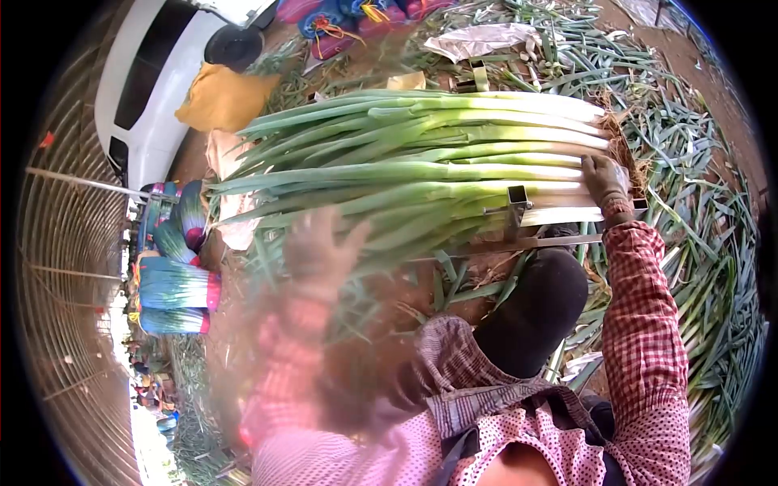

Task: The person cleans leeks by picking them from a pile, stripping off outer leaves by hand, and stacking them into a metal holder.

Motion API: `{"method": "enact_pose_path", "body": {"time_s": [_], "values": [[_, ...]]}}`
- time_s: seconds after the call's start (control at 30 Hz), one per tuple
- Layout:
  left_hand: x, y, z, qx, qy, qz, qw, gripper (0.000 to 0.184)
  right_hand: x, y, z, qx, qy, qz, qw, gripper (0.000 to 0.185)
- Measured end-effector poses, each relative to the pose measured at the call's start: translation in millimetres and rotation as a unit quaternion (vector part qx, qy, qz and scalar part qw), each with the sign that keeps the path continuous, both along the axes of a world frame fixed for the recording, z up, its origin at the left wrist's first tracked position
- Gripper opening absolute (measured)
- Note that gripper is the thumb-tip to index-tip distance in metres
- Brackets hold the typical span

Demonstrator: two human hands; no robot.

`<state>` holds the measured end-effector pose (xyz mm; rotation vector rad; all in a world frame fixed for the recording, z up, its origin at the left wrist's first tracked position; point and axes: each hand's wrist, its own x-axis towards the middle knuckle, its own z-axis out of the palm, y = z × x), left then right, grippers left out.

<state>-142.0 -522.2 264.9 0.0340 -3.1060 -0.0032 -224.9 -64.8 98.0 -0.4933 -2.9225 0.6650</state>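
Right now, the leeks (pixel 454 154) lie side by side across a metal rack (pixel 567 240), directly in front of the person, leaf tips to the left and roots to the right. The right hand (pixel 604 178) is at the root end, fingers bent against the white stalks; whether it grips them cannot be told. The left hand (pixel 324 247) is blurred but open, fingers spread, at the near edge of the green leaves; contact is unclear. The two hands are well apart, with much of the pile's length between them. A metal post (pixel 516 206) stands at the pile's near side, between the hands. Loose leaves (pixel 689 186) cover the ground to the right. Wrapped bundles (pixel 174 283) sit to the left, near a white vehicle (pixel 150 81).
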Motion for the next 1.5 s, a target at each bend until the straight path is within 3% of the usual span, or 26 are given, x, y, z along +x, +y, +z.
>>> {"method": "enact_pose_path", "body": {"time_s": [0.07, 0.17, 0.23, 0.27, 0.33, 0.37, 0.4, 0.47, 0.53, 0.63, 0.73, 0.8, 0.9, 1.0, 1.1, 1.2, 1.27, 1.33, 1.37, 1.4, 1.43, 1.47, 1.5], "values": [[32, -26, -28, -0.056, -0.028, 0.014, 0.998, 0.074, -6, -1, -7, 0.000, 0.010, -0.005, 1.000, 0.049], [52, -23, -71, -0.086, 0.262, -0.116, 0.954, 0.084, -1, -5, 3, -0.004, -0.017, 0.001, 1.000, 0.050], [53, -9, -97, -0.116, 0.252, -0.088, 0.957, 0.090, 0, 0, 5, -0.018, -0.052, 0.004, 0.998, 0.049], [34, -8, -103, -0.131, 0.268, -0.081, 0.951, 0.094, 5, -4, -4, -0.018, 0.045, -0.016, 0.999, 0.048], [12, -48, -133, -0.046, 0.190, 0.037, 0.980, 0.084, 9, 0, 16, -0.062, -0.035, 0.002, 0.997, 0.043], [10, -72, -124, -0.085, 0.204, -0.037, 0.975, 0.072, 4, 1, 0, -0.054, 0.012, -0.021, 0.998, 0.041], [6, -69, -95, -0.125, 0.162, -0.050, 0.977, 0.062, 7, -2, 25, -0.057, -0.080, -0.016, 0.995, 0.042], [8, -40, -8, -0.200, 0.029, -0.027, 0.979, 0.046, 9, -1, 15, -0.017, -0.005, -0.001, 1.000, 0.043], [-7, -25, 57, -0.264, -0.070, -0.037, 0.961, 0.046, 14, -3, 30, -0.043, -0.035, 0.003, 0.998, 0.041], [-56, -88, 57, -0.263, 0.095, -0.267, 0.922, 0.055, 18, -4, 30, -0.040, 0.002, -0.011, 0.999, 0.040], [-92, -150, -13, -0.233, 0.063, -0.261, 0.935, 0.068, 16, -5, 28, -0.046, -0.003, -0.034, 0.998, 0.036], [-108, -202, -92, -0.184, 0.106, -0.256, 0.943, 0.045, -3, 10, -16, 0.029, -0.078, 0.089, 0.993, 0.026], [-155, -139, -96, -0.165, 0.079, -0.239, 0.954, 0.043, 17, 14, 13, -0.056, -0.057, -0.013, 0.997, 0.036], [-182, -85, -74, -0.168, 0.066, -0.227, 0.957, 0.041, 17, 1, 33, -0.096, -0.063, -0.023, 0.993, 0.044], [-197, -28, -52, -0.163, 0.070, -0.245, 0.953, 0.039, 16, -2, 41, -0.159, 0.006, 0.012, 0.987, 0.039], [-197, 53, -24, -0.136, 0.080, -0.304, 0.940, 0.037, 56, 0, 16, -0.262, 0.070, -0.011, 0.963, 0.036], [-184, 111, -10, -0.112, 0.080, -0.347, 0.928, 0.035, 93, -17, -4, -0.313, 0.307, -0.050, 0.897, 0.031], [-163, 159, -6, -0.090, 0.071, -0.381, 0.917, 0.034, 157, -20, -42, -0.371, 0.301, 0.008, 0.878, 0.031], [-151, 182, -4, -0.078, 0.065, -0.395, 0.913, 0.033, 224, -11, -23, -0.372, 0.222, -0.005, 0.901, 0.032], [-139, 203, -2, -0.071, 0.056, -0.409, 0.908, 0.032, 270, 8, -39, -0.367, 0.199, 0.022, 0.908, 0.033], [-129, 224, -3, -0.067, 0.044, -0.422, 0.903, 0.032, 303, 30, -79, -0.316, 0.055, -0.051, 0.946, 0.033], [-116, 243, -3, -0.063, 0.033, -0.433, 0.899, 0.031, 346, 60, -142, -0.287, 0.102, -0.070, 0.950, 0.035], [-102, 264, -4, -0.057, 0.022, -0.446, 0.893, 0.030, 393, 93, -175, -0.219, 0.032, -0.172, 0.960, 0.035]]}}
